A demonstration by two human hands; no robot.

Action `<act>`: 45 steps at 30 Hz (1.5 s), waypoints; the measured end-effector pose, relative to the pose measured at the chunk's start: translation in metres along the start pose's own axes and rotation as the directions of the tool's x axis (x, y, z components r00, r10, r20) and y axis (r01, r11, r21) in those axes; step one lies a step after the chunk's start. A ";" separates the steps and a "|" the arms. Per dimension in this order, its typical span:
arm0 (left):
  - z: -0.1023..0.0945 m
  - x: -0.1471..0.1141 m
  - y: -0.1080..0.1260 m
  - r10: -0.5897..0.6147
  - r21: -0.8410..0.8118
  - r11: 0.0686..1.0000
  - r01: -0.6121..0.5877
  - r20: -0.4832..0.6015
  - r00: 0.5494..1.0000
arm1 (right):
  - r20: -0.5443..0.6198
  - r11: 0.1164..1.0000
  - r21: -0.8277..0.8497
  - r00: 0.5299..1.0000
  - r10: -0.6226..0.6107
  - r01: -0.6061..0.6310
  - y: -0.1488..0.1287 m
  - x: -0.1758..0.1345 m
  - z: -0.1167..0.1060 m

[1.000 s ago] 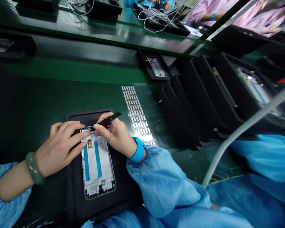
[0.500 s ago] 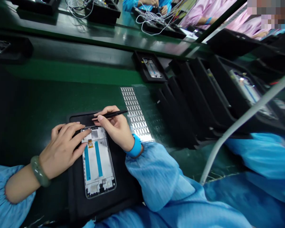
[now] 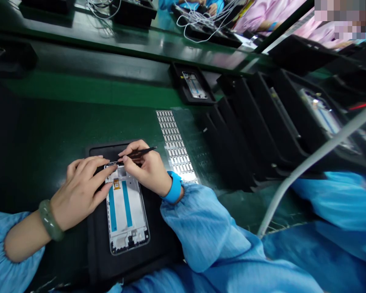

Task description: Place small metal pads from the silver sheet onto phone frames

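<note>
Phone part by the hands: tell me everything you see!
The phone part is flat, oblong, silvery and metal-looking, with rounded corners. Two blue strips run lengthwise; an orange piece sits near the top, black bits at the bottom. It lies slightly turned on a black tray. The left hand touches its upper left; whether the black tool in the right hand touches it is unclear.

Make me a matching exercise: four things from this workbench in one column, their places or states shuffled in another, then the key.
Things
1. left hand
2. right hand
3. phone frame nearest the hands
4. sheet of small pieces

Places or states
A. on the green tabletop
B. holds a slim black tool
C. lies on a black tray
D. green bangle at its wrist

Pairs: 1-D, 2-B, 3-C, 4-A
</note>
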State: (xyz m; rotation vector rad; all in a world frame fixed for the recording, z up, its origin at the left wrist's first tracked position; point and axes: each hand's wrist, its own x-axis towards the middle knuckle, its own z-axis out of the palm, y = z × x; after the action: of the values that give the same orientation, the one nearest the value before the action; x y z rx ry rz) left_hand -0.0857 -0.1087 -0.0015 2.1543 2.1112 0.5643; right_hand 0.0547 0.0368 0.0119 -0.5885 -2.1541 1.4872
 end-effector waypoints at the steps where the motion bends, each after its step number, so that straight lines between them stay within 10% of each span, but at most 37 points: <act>1: 0.000 0.000 0.000 0.000 0.002 1.000 0.000 0.002 1.000 | -0.005 1.000 -0.026 1.000 -0.018 0.018 0.000 0.000 0.000; 26: 0.002 0.000 0.001 0.007 0.011 1.000 -0.007 -0.022 1.000 | -0.021 0.963 -0.210 0.984 -0.176 0.168 0.001 0.003 0.003; 36: 0.000 -0.002 -0.005 0.036 0.016 0.999 -0.037 0.026 0.999 | 0.110 0.759 -0.530 0.919 -0.380 0.377 -0.007 0.000 0.009; 45: 0.000 -0.008 -0.007 0.028 0.038 0.999 -0.032 0.104 0.994 | -0.080 0.991 -0.103 0.992 -0.097 0.089 0.005 0.002 0.003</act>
State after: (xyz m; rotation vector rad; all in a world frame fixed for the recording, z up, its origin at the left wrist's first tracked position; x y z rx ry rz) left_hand -0.0921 -0.1165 -0.0051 2.1883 2.0575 0.4065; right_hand 0.0517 0.0375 0.0069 -0.5664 -2.1689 1.2889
